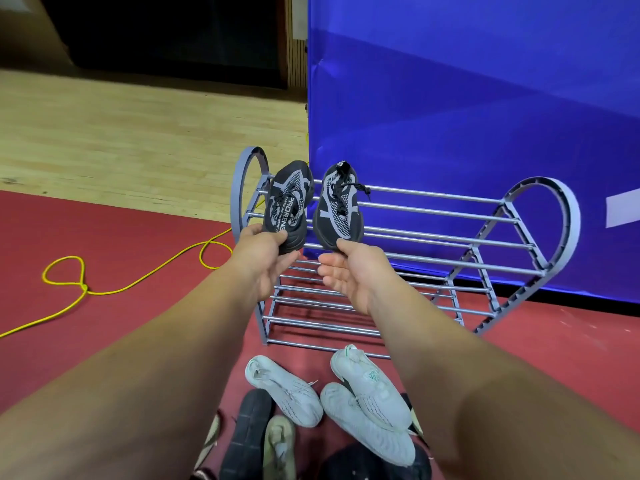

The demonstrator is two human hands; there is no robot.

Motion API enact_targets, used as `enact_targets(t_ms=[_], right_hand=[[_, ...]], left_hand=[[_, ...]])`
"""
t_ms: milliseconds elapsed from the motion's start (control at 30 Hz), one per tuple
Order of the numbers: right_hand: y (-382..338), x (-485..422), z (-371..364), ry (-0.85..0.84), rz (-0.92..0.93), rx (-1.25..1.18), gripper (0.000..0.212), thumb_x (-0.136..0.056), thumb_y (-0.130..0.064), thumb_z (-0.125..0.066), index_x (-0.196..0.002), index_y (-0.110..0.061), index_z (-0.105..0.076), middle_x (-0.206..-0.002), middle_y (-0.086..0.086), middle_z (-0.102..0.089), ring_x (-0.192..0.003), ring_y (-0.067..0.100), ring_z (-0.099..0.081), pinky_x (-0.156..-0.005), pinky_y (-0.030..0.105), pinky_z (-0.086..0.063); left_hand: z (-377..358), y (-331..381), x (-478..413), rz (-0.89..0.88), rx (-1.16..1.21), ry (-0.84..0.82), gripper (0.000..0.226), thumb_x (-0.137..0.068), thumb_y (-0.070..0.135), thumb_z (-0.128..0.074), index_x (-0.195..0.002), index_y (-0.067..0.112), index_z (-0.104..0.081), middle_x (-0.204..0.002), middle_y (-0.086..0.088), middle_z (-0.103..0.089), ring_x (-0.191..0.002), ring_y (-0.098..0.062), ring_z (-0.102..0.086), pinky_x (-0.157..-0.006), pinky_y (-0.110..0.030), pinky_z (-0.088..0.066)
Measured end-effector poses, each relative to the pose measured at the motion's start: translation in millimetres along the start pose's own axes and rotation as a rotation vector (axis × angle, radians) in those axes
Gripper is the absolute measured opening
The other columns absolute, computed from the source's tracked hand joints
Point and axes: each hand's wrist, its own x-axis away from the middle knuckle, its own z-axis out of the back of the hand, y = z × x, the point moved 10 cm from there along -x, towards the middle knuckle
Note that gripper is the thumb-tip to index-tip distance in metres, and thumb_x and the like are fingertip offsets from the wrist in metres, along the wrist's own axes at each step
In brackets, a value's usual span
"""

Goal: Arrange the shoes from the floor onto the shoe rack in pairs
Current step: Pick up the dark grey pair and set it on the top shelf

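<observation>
Count: 2 black shoes in hand, 1 shoe rack (450, 216), and 3 white sneakers on the red mat (121, 244) off the rack's front edge. One sneaker lies alone on the left (282, 389). One with green trim (370, 386) lies partly across the third (367, 424).
Nearer the camera there is 1 black shoe (247, 434) lying sole-up with 1 beige shoe (278, 445) beside it. More dark shapes sit at the bottom edge, too cropped to count.

Held pair: black knit uppers, grey mesh panels and grey stripes, black laces. The left black shoe (287, 199) has white lettering along its side. The right black shoe (339, 206) has a pull tab at its far end, toe toward the hand.
Both are tilted up over the left end of the rack's top tier, side by side and not touching. Can't tell if either rests on the rods.

Left hand (266, 258): thumb on top and fingers under, pinching the shoe's near end.
Right hand (353, 271): thumb on the toe, remaining fingers loosely spread below. Contact under the sole is hidden.

Rack: grey curved end frames, metal rods in tiers, back against a blue panel (467, 116).
1 yellow cable (138, 282) loops on the mat off the rack's left end.
</observation>
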Motion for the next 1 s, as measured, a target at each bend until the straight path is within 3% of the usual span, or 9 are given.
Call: enact_targets(t_ms=[133,267,400,533,600,700,767,833,1000], right_hand=[[11,-2,-2,-0.028,-0.042,0.052,0.031,-0.106,-0.033,-0.053,-0.115,-0.004,-0.060,-0.087,0.010,-0.077,-0.069,0.021,-0.070,-0.063,0.033,-0.058],[11,-1,9,-0.025,-0.024,0.089,0.036,-0.102,-0.041,-0.058,-0.108,-0.007,-0.064,-0.099,0.012,-0.077,-0.079,0.025,-0.071,-0.074,0.038,-0.062],[7,11,46,0.046,-0.028,0.186,0.037,-0.099,-0.042,-0.062,-0.108,-0.007,-0.067,-0.101,0.012,-0.077,-0.085,0.028,-0.074,-0.077,0.040,-0.064],[-13,39,92,0.144,-0.004,0.256,0.030,-0.101,-0.034,-0.059,-0.109,-0.006,-0.066,-0.097,0.013,-0.075,-0.071,0.023,-0.068,-0.062,0.033,-0.061],[-25,58,113,0.187,0.017,0.291,0.029,-0.102,-0.032,-0.058,-0.109,-0.005,-0.066,-0.096,0.014,-0.075,-0.065,0.022,-0.067,-0.060,0.033,-0.060],[-46,94,136,0.213,0.057,0.321,0.030,-0.101,-0.030,-0.058,-0.114,-0.004,-0.066,-0.092,0.013,-0.074,-0.064,0.022,-0.067,-0.057,0.031,-0.059],[-61,122,144,0.212,0.093,0.361,0.028,-0.101,-0.027,-0.058,-0.115,-0.004,-0.064,-0.093,0.012,-0.072,-0.066,0.023,-0.065,-0.056,0.031,-0.057],[-75,151,152,0.206,0.132,0.419,0.028,-0.100,-0.028,-0.059,-0.114,-0.004,-0.064,-0.095,0.012,-0.072,-0.070,0.024,-0.066,-0.058,0.032,-0.058],[-98,217,164,0.140,0.215,0.755,0.021,-0.093,-0.029,-0.062,-0.092,-0.009,-0.056,-0.086,0.010,-0.063,-0.065,0.025,-0.059,-0.059,0.034,-0.049]], left_hand=[[2,1,0,0.011,-0.045,-0.008,0.038,-0.100,0.010,-0.058,-0.132,0.023,-0.041,-0.112,-0.011,-0.065,-0.092,-0.026,-0.073,-0.082,-0.036,-0.062],[5,2,0,-0.006,-0.128,0.037,0.045,-0.100,0.017,-0.060,-0.140,0.027,-0.041,-0.109,-0.005,-0.062,-0.096,-0.025,-0.070,-0.085,-0.038,-0.062],[13,5,11,-0.035,-0.266,0.080,0.059,-0.095,0.027,-0.068,-0.147,0.029,-0.040,-0.112,-0.003,-0.064,-0.087,-0.023,-0.063,-0.080,-0.042,-0.063],[11,16,35,-0.062,-0.402,0.069,0.044,-0.091,0.029,-0.073,-0.128,0.016,-0.053,-0.083,-0.002,-0.054,-0.085,-0.029,-0.058,-0.081,-0.037,-0.058],[3,24,53,-0.079,-0.479,0.045,0.038,-0.091,0.029,-0.073,-0.117,0.010,-0.054,-0.078,-0.004,-0.051,-0.082,-0.026,-0.053,-0.080,-0.043,-0.058],[-13,39,87,-0.116,-0.586,0.008,0.042,-0.090,0.027,-0.073,-0.116,0.011,-0.044,-0.089,-0.008,-0.057,-0.069,-0.022,-0.054,-0.065,-0.037,-0.056],[-27,48,112,-0.166,-0.652,-0.056,0.057,-0.086,0.032,-0.075,-0.128,0.009,-0.044,-0.100,-0.013,-0.063,-0.067,-0.023,-0.054,-0.064,-0.038,-0.050],[-42,56,137,-0.230,-0.775,-0.113,0.078,-0.082,0.043,-0.075,-0.146,0.017,-0.038,-0.126,-0.017,-0.062,-0.092,-0.032,-0.067,-0.073,-0.042,-0.055],[-86,69,210,-0.522,-1.260,-0.209,0.082,-0.090,0.051,-0.064,-0.157,0.019,-0.029,-0.156,-0.009,-0.042,-0.134,-0.030,-0.048,-0.106,-0.041,-0.041]])
